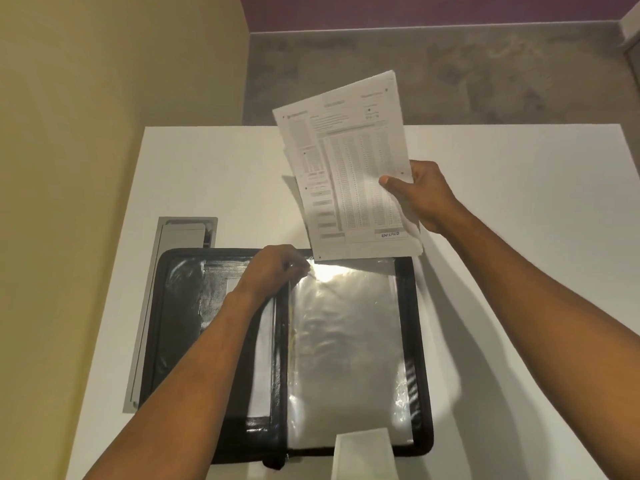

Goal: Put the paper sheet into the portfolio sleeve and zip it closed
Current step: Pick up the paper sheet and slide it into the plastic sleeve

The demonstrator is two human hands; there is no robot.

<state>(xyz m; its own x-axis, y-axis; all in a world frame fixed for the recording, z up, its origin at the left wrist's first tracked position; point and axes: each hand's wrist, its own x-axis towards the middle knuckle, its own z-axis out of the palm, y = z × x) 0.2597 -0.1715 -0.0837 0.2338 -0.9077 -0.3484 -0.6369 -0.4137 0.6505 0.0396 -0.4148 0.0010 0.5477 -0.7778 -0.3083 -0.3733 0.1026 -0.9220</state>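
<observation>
A black zip portfolio lies open on the white table. Its right half carries a clear plastic sleeve. My left hand pinches the sleeve's top left corner near the spine. My right hand holds printed paper sheets upright above the sleeve's top edge, thumb on the front. The bottom edge of the paper hangs just over the sleeve's opening.
A grey cable hatch is set into the table behind the portfolio's left side. A pale wall runs along the left. A small white object sits at the near edge over the portfolio's lower right.
</observation>
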